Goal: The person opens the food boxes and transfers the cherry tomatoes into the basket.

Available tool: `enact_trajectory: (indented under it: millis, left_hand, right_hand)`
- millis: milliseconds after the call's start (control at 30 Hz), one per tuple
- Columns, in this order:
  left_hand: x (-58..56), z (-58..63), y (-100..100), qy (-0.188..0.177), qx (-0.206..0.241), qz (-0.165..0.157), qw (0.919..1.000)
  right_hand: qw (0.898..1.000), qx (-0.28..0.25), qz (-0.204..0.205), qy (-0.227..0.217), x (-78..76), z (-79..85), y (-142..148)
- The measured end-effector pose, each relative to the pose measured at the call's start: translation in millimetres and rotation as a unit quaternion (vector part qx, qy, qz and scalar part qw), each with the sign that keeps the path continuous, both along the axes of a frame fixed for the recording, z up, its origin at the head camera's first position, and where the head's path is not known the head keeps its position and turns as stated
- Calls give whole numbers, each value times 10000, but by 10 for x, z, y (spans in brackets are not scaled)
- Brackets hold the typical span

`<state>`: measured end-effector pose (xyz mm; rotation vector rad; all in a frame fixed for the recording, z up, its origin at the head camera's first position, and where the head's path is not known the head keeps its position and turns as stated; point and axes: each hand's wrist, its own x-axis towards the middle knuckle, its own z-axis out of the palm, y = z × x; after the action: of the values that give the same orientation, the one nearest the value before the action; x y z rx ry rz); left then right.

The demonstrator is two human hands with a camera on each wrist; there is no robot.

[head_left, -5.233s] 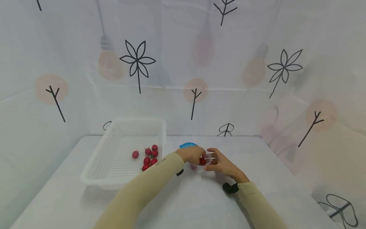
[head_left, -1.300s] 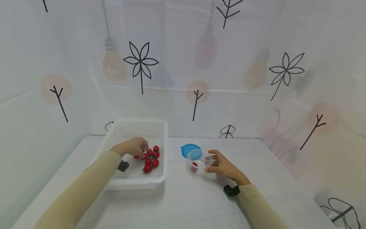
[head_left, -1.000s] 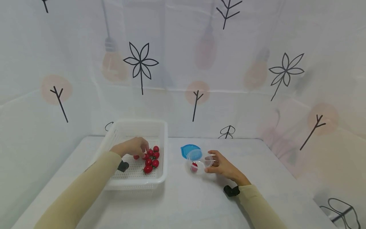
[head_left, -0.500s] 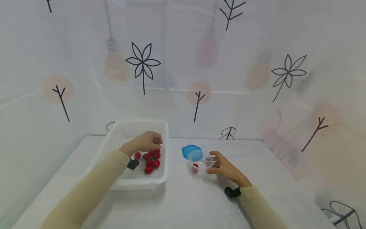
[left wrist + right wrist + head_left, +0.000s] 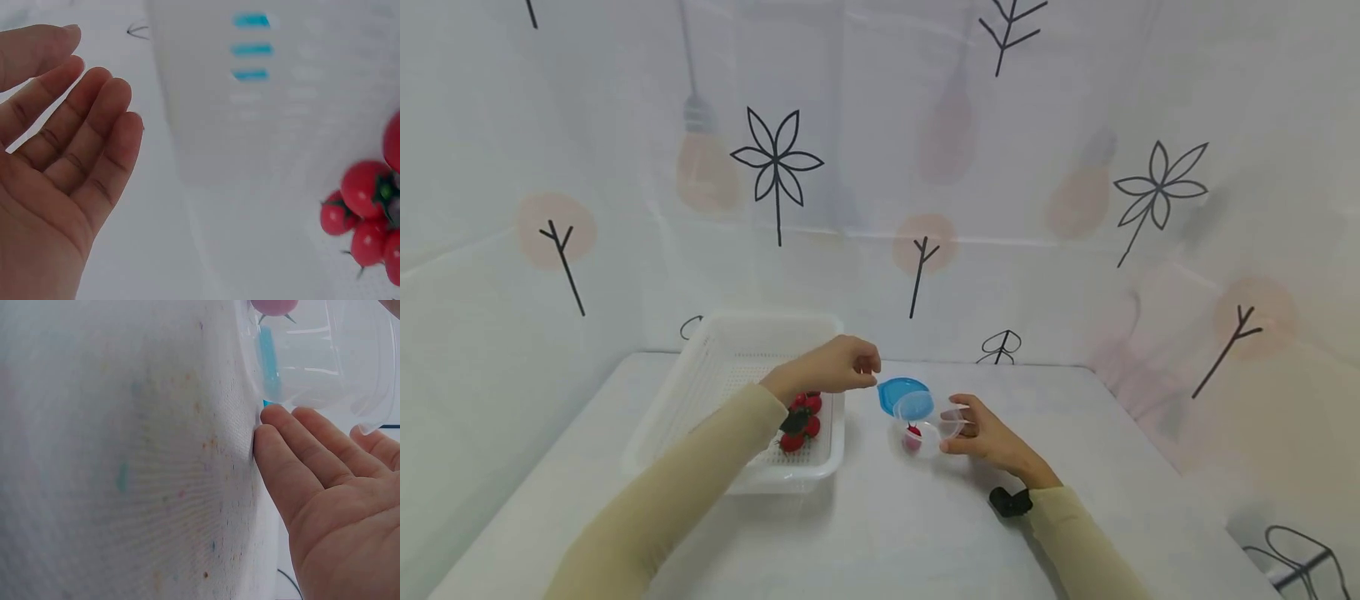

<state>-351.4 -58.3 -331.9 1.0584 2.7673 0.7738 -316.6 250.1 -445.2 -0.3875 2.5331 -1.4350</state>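
My left hand (image 5: 842,365) is above the right rim of the white basket (image 5: 658,400), near the blue lid (image 5: 895,390). In the left wrist view its fingers are loosely bent and nothing shows between them. Several cherry tomatoes (image 5: 792,442) lie inside the basket, some hidden under my left wrist. My right hand (image 5: 992,437) holds a clear plastic cup (image 5: 931,429) from its right side, thumb nearer me and fingers on the far side. One cherry tomato (image 5: 912,438) shows pinkish through the cup's wall.
Everything stands on a white-covered table (image 5: 880,533). A white printed cloth (image 5: 865,275) hangs behind and at the sides. The blue lid lies just behind the cup, between it and the basket.
Five seconds ago my left hand held a tomato at the cup. Later it was among the basket's tomatoes; now it has lifted and moved right, empty. My right hand stays at the cup.
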Motion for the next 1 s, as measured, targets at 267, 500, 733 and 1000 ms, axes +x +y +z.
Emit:
enact_trajectory:
  millis: [267,500,733,1000]
  left_hand:
    - [53,65,396,-154,-449,-476,9977]
    - [80,68,710,-119,-789,-739,9941]
    - [85,-71,938,-425,-1024,-728,9912]
    - [42,-306,1037,-725,-1241,-525,9882]
  right_hand:
    - [9999,-92,-3,-93,13,46,-10]
    - [9998,-130,169,-33,2,22,31]
    - [9991,-321,284,-45,15,28,54]
    - [9994,-254,230,-32,13,32,40]
